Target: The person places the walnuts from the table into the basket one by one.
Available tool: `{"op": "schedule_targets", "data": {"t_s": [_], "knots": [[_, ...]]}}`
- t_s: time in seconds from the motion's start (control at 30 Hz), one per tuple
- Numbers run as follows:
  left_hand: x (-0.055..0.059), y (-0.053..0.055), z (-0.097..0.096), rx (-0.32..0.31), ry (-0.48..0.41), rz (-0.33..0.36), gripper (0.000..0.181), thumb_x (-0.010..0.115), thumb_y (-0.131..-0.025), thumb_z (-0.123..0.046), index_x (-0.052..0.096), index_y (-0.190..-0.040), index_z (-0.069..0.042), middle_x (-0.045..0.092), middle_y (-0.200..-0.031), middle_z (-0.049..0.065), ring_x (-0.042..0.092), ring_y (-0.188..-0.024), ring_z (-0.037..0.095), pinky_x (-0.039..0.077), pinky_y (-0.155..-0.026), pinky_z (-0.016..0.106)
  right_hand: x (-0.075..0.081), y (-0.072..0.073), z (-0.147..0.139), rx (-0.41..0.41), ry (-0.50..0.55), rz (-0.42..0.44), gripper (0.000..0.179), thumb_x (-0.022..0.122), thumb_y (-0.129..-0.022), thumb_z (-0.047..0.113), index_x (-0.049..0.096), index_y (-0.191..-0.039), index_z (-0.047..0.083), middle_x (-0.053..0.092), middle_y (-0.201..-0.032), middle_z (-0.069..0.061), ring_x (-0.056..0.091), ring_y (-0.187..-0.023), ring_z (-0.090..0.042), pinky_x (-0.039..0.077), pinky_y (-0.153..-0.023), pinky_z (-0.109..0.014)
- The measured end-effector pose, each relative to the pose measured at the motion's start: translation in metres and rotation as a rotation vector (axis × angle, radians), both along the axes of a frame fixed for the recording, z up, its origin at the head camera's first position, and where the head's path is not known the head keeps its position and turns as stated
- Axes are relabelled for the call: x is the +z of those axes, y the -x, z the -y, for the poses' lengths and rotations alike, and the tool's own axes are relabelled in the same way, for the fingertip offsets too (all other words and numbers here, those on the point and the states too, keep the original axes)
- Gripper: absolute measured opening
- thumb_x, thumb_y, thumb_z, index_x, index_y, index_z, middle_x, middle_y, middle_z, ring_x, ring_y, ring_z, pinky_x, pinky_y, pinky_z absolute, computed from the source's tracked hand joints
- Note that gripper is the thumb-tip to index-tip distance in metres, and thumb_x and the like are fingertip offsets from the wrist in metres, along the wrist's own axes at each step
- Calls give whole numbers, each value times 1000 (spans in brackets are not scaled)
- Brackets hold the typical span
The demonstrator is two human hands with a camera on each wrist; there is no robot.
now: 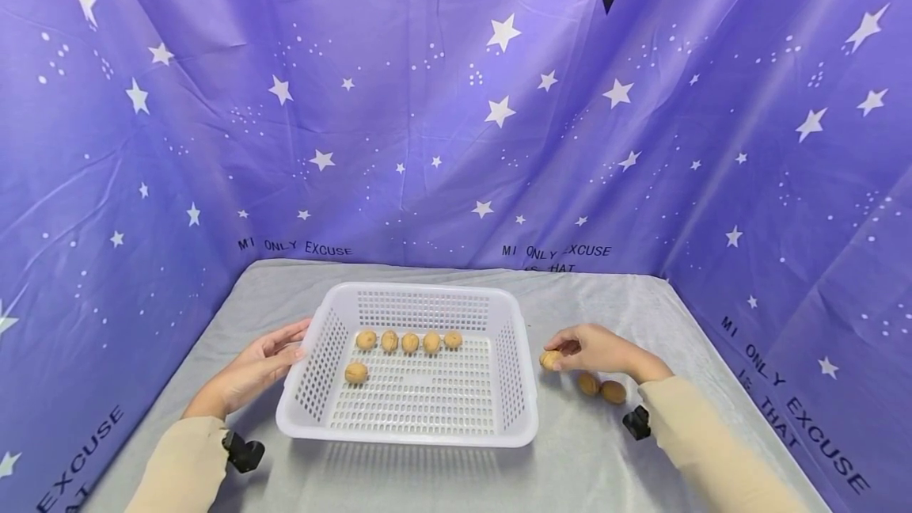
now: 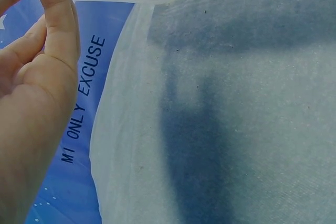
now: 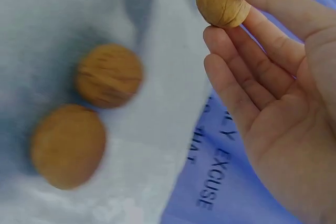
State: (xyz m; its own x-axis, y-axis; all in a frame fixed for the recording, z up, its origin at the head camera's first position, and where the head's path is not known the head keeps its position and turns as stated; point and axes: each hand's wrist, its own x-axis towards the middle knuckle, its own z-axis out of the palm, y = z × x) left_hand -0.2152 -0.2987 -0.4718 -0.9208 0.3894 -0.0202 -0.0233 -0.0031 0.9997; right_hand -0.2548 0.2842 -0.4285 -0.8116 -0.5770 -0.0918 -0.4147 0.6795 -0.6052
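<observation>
Purple curtain fills the upper frame; the central white basket separates the left hand, loosely touching it, from the right hand, pinching a walnut.

Bright light is bathing the white basket; a soft shadow is falling on its near side. Behind it, the curtain is gleaming. Right of the basket, two walnuts are blurring in the right wrist view.
</observation>
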Motion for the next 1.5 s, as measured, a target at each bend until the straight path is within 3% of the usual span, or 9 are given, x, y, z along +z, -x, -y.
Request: {"op": "schedule_targets", "data": {"t_s": [0.47,0.93,1.17,1.5], "knots": [[-4,2,4,-14,-3,-23,60,50,-104,-3,20,-156,6,45,-148,12,56,-124,12,46,-101,25,52,12,15,38,41,-84,35,77,-90,26,71,-118,6,71,-112,-2,67,-101,-19,55,-87,-32],[1,0,1,-5,-1,0,62,51,-104,-5,19,-157,3,41,-150,16,56,-124,11,46,-101,25,72,26,78,161,-38,-103,32,77,-89,22,73,-118,10,70,-110,6,65,-100,-11,54,-91,-34],[1,1,1,-9,8,-2,62,51,-104,-5,20,-157,3,36,-153,22,55,-124,12,46,-101,25,72,33,118,272,-68,-114,35,77,-90,21,71,-121,7,71,-111,5,65,-101,-10,52,-95,-33],[1,1,2,-15,10,-11,61,51,-105,-5,20,-157,3,36,-153,21,55,-125,13,46,-102,25,47,36,182,331,-95,-70,33,78,-89,19,71,-120,9,70,-111,5,64,-102,-9,51,-94,-29]]}}
